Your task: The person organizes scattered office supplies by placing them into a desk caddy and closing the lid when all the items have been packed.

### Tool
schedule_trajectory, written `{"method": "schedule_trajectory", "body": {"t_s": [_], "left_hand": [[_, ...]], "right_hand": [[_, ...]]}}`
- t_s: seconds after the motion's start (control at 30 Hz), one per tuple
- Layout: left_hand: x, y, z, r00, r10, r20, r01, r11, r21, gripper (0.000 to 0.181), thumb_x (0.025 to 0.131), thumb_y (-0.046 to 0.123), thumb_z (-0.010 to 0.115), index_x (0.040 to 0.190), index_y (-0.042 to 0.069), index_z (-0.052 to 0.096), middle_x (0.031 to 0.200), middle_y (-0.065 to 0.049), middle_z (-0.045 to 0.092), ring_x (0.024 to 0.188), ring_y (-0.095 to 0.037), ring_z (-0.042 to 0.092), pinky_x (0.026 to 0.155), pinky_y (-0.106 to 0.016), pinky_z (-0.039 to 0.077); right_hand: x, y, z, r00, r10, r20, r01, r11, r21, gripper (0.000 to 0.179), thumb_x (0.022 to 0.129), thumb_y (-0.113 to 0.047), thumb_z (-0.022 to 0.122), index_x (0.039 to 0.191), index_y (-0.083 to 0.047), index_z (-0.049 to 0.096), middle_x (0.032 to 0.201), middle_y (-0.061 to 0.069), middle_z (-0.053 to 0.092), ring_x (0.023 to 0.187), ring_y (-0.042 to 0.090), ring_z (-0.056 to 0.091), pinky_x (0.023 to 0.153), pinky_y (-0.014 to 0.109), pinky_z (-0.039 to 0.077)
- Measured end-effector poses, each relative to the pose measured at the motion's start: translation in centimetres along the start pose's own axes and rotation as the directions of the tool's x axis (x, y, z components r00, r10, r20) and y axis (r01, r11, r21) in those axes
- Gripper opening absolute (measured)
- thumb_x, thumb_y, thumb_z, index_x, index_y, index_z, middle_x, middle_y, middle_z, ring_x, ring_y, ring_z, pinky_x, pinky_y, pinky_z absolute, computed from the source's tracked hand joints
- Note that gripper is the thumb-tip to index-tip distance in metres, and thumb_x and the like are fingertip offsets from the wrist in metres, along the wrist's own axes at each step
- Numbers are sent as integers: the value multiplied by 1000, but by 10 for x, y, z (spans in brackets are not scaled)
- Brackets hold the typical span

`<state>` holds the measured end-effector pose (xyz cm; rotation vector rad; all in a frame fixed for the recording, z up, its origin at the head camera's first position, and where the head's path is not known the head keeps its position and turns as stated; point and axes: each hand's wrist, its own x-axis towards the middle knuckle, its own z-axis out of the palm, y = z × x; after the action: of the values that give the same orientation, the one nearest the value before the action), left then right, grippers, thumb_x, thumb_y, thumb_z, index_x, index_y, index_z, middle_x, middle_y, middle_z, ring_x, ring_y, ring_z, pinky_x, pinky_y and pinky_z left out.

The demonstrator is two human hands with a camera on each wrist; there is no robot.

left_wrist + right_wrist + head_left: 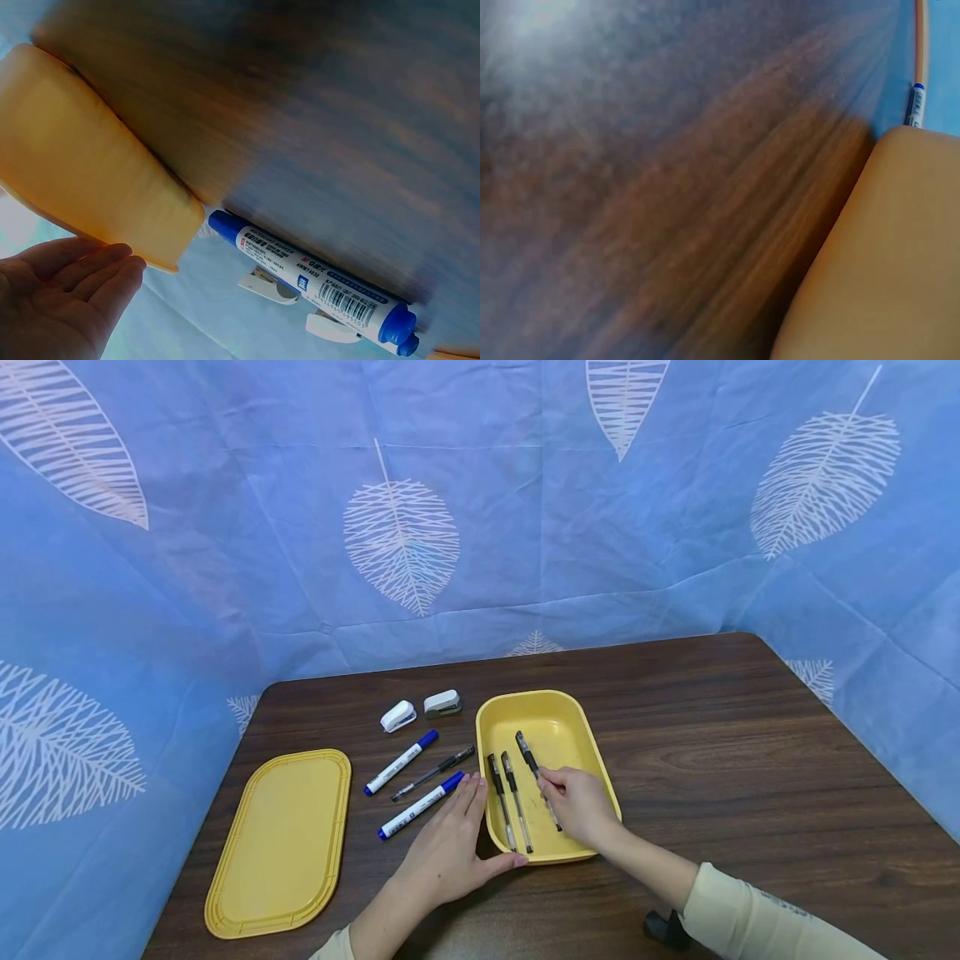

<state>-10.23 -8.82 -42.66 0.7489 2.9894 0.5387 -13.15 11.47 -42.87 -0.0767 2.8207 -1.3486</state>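
Note:
My right hand is inside a yellow plastic box and pinches a black-capped gel pen between thumb and fingers. Two more gel pens, one on the left and one beside it, lie side by side in the box. At the box's near left corner my left hand touches the wall with nearly straight fingers, its thumb along the front rim. The left wrist view shows these fingertips at the rim of the box. My right hand is out of frame in its own wrist view.
Left of the box lie two blue-capped markers, an upper one and a lower one, with a gel pen between them. Behind are a white stapler and another stapler. A yellow lid lies at the left.

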Motion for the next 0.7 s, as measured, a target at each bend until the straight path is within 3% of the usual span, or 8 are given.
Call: {"method": "schedule_trajectory", "body": {"t_s": [0.13,0.33,0.47,0.57,0.7], "left_hand": [[0,0,0,1000,-2,6,2,1000,-2,106,78,75,58,148,-1,34,154,-21,34,145,-33,31,114,-45,36],[1,0,0,1000,-5,17,5,1000,-3,106,79,74,57,149,-1,33,155,-21,33,146,-33,30,114,-45,36],[1,1,-1,1000,-3,20,3,1000,6,106,79,74,57,149,-1,33,155,-21,33,146,-33,30,114,-45,36],[1,1,-1,1000,-3,19,3,1000,11,105,79,74,57,149,-1,33,155,-21,33,146,-33,30,114,-45,36],[1,1,0,1000,-2,12,2,1000,8,105,79,73,58,148,-1,33,155,-21,33,145,-33,31,114,-45,36]], "right_hand": [[-1,-1,2,999,20,40,-17,997,-72,30,95,-11,59,120,3,66,86,10,73,49,6,50,43,21,40],[-1,-4,3,992,49,113,-35,992,-122,28,95,-10,58,119,4,67,80,10,72,43,8,43,41,20,33],[-1,-5,5,990,42,136,-24,991,-131,28,95,-9,59,118,5,66,90,11,74,44,7,44,41,19,33],[1,-4,7,987,46,151,-24,989,-145,31,95,-8,57,122,6,63,79,8,71,42,6,40,39,17,30],[4,-3,10,984,46,173,-19,988,-156,35,96,-7,55,128,8,58,57,1,54,40,6,34,38,15,26]]}}
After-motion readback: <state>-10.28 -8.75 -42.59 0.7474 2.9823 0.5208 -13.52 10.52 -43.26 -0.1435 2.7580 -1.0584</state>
